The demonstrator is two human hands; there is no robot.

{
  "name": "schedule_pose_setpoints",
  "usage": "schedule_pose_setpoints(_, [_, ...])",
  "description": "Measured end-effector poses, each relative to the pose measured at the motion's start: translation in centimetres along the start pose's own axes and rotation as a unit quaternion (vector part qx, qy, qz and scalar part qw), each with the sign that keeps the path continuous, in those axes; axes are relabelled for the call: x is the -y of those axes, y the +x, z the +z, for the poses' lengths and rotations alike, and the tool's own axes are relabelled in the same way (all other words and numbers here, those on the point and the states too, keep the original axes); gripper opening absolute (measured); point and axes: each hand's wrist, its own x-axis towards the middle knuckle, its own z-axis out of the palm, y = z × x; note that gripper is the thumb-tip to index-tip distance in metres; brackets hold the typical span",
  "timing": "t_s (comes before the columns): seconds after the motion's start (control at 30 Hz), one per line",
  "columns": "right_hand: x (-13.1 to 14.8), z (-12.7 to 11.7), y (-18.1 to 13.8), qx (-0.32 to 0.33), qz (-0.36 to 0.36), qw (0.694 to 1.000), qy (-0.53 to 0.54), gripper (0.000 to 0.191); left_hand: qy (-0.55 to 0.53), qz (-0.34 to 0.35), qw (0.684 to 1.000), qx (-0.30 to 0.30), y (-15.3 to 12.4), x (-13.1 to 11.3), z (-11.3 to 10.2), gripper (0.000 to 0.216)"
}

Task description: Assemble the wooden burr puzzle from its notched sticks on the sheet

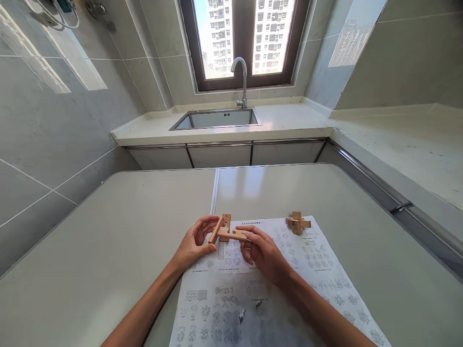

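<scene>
The right grip [265,250] pinches a notched wooden bar [234,235], its long axis running left to right, left end seemingly against a slanted stick [215,231] clamped in the left grip [197,241]. Another block [226,217] shows just beyond. Far right, nearer the right grip, a wooden cluster [297,223] sits on the printed sheet [213,278].

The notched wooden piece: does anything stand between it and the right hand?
Nothing visible does: the right hand holds the notched wooden piece near its right end. The cross-shaped block sits apart, farther right, at the far edge of the printed sheet.
</scene>
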Motion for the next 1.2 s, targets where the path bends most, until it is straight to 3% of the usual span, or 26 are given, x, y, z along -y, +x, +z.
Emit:
schedule_pose_setpoints(0.3, [-0.04,-0.5,0.2,-0.015,-0.014,0.999,-0.035,0.041,0.059,0.028,0.998,-0.022,-0.04,0.65,-0.18,0.086])
schedule_pose_setpoints(0.53, [0.27,-0.41,0.01,-0.018,-0.007,0.999,-0.051,0.042,0.078,-0.008,0.997,0.022,-0.22,0.16,-0.21,0.086])
schedule_pose_setpoints(0.73, [0.03,-0.42,0.33,-0.048,-0.007,0.998,-0.047,0.045,0.102,0.03,0.994,-0.03,-0.2,0.6,0.33,0.085])
schedule_pose_setpoints(1.0, [-0.06,-0.5,0.21,-0.049,-0.001,0.996,-0.073,0.042,0.111,-0.008,0.993,0.034,-0.39,0.31,0.04,0.085])
schedule_pose_setpoints(1.2, [-0.3,-0.66,0.36,-0.054,-0.007,0.995,-0.085,0.042,0.154,0.022,0.988,-0.012,-0.56,0.97,0.28,0.088])
